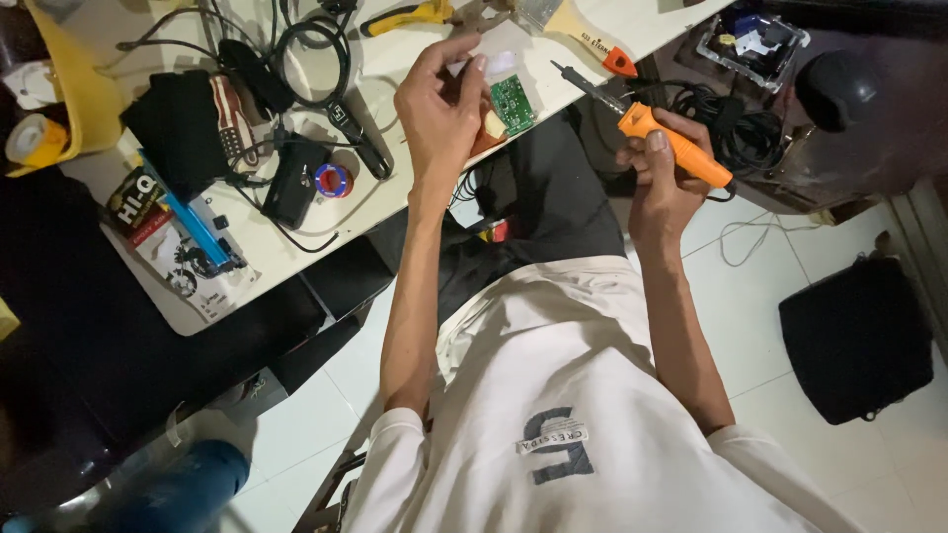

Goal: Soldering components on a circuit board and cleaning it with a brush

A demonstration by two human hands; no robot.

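Soldering step in hand. Right hand [660,178] clamped on orange iron [671,143], tip off board. Left hand [439,109] fingers pinched, perhaps on solder wire, too thin to tell, above green board [513,103] at table [296,237] edge. Next move calls for steady tip-to-joint contact.

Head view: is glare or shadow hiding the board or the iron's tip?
Head view: bright glare whitens the table above the green circuit board; board readable; soldering iron tip sharp against the pale tabletop; left and lower-left corners sink into deep shadow.
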